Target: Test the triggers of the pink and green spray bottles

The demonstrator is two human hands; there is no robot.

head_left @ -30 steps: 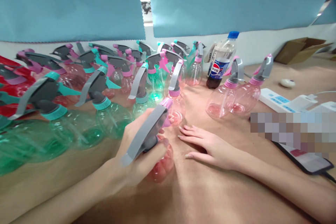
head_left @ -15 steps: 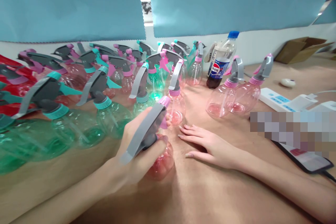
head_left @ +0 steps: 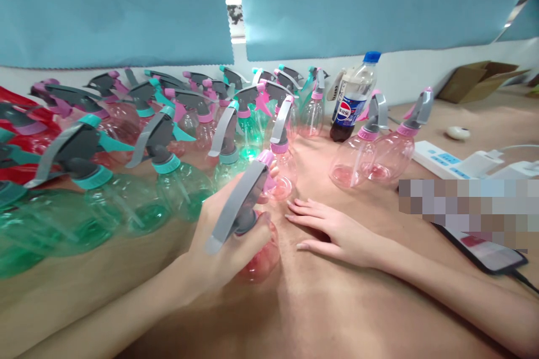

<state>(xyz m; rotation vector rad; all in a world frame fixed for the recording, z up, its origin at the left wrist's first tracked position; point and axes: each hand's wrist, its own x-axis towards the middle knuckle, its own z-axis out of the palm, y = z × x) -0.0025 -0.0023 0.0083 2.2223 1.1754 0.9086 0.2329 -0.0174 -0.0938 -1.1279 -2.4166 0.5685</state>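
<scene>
My left hand point(head_left: 223, 241) is wrapped round the neck of a pink spray bottle point(head_left: 263, 255), whose grey and pink spray head tilts up to the right. Its fingertips near the pink trigger are partly hidden. My right hand point(head_left: 332, 231) lies flat on the table point(head_left: 320, 314), fingers spread, holding nothing. Just beyond the hands stands another pink spray bottle point(head_left: 281, 171). Left of my left hand are green spray bottles, one of them point(head_left: 179, 185) close to it. Two pink spray bottles point(head_left: 351, 160) stand together beyond my right hand.
Several more spray bottles crowd the back left, beside red plastic point(head_left: 29, 146). A cola bottle point(head_left: 351, 104) stands at the back. At right are a white power strip point(head_left: 440, 160), a phone point(head_left: 492, 252), a white mouse-like object point(head_left: 458, 133) and a cardboard box point(head_left: 467, 81).
The spray head in my left hand has shifted slightly right and stands a little more upright. My right hand has stayed flat in nearly the same place.
</scene>
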